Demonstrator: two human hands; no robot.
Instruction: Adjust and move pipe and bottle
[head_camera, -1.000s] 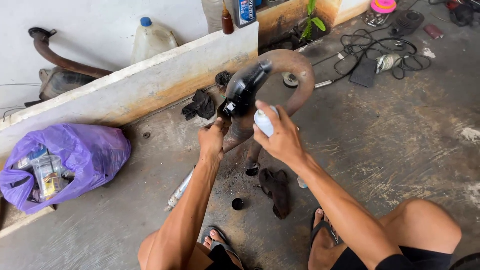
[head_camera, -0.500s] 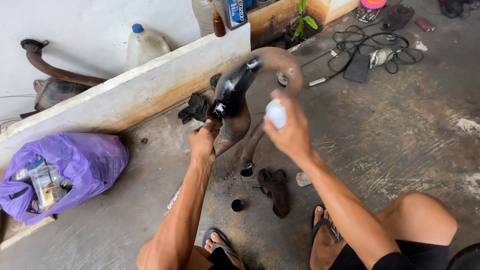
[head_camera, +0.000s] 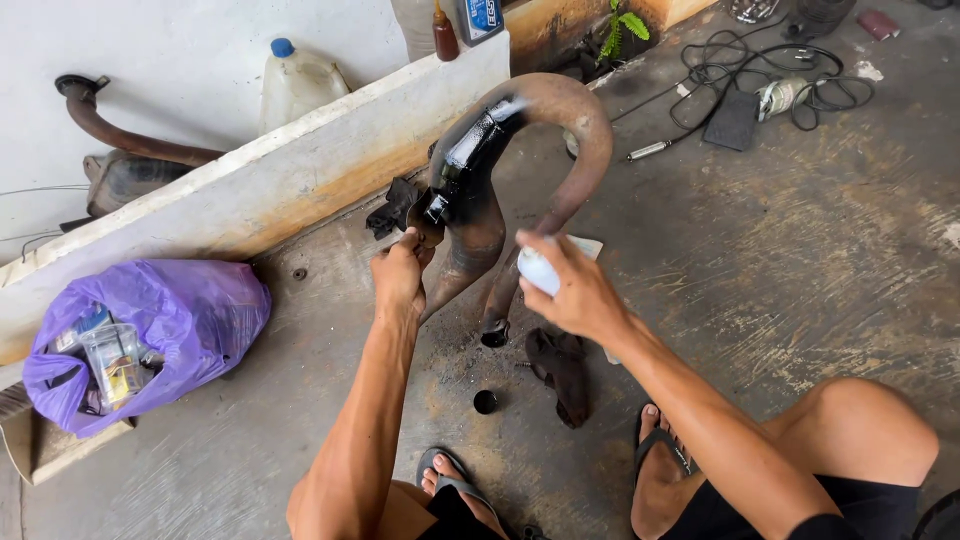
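Rusty metal is showing on the curved exhaust pipe (head_camera: 560, 130), which is standing up between the two hands, with shiny black paint on its upper left part. The left hand (head_camera: 398, 280) is gripping the pipe low down at its left side. The right hand (head_camera: 570, 290) is wrapping its fingers around a white spray can (head_camera: 540, 272), just right of the pipe. A dark rag (head_camera: 560, 365) is lying on the concrete floor (head_camera: 800, 250) below the right hand. A purple bag (head_camera: 160, 330) is sitting well left of the left hand
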